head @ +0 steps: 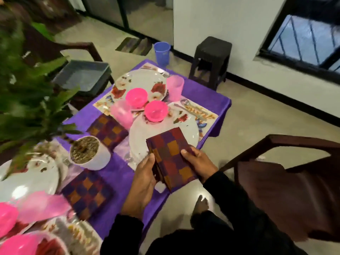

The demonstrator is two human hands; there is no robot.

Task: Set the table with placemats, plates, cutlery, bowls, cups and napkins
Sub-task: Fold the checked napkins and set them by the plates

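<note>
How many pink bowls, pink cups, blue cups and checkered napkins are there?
Pink bowls: 4
Pink cups: 3
Blue cups: 1
Checkered napkins: 3
Total: 11

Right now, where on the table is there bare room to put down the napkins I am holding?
Bare purple cloth lies between the white pot, the near checked napkin and your left hand. Another strip borders the pink cup at the far right corner. The middle, around the pink bowls, is crowded.
</note>
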